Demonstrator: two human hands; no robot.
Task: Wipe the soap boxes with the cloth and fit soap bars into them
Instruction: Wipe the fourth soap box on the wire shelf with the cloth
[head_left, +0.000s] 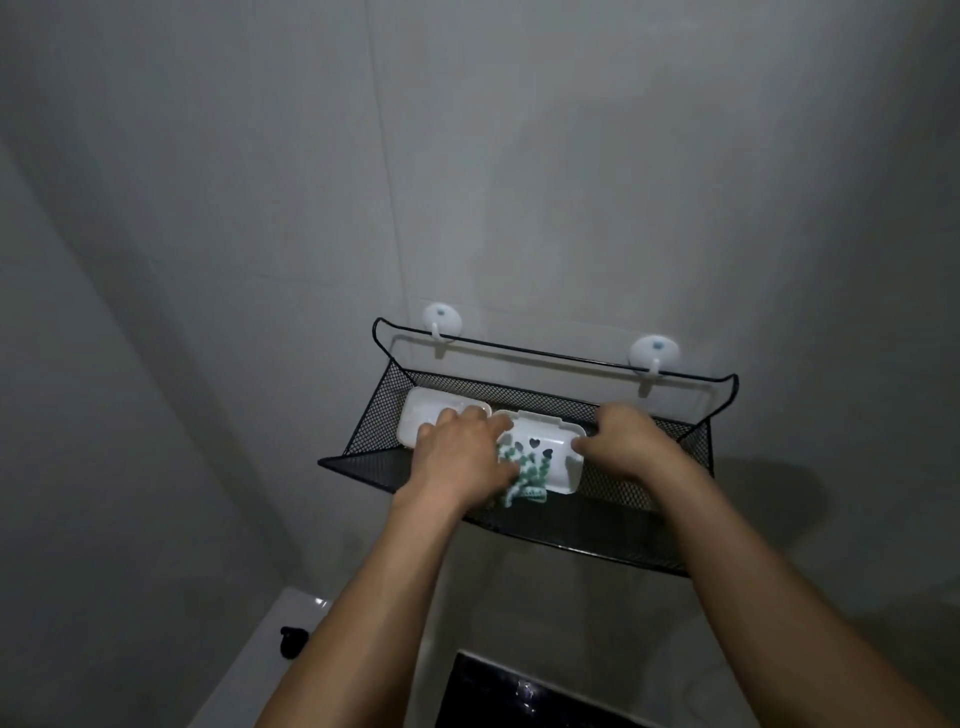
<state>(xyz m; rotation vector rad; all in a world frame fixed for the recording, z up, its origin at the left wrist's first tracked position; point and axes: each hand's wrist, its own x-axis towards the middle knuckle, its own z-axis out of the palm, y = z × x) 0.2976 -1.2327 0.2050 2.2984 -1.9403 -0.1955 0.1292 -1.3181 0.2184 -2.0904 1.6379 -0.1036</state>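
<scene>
Your forearms reach up from the bottom of the frame into the mesh shelf (597, 540) at centre. Your left hand (462, 457) presses the green-white cloth (524, 475) into the open soap box (545, 457), fingers curled round it to wipe; your right hand (623, 441) grips the box's end, steadying it. A second soap box (431, 415) lies just left, partly behind your left hand.

Two bare forearms come up from the near edge, with no sleeve showing on either. The left hand (462, 457) and right hand (628, 441) wear no gloves, rings or watch.
</scene>
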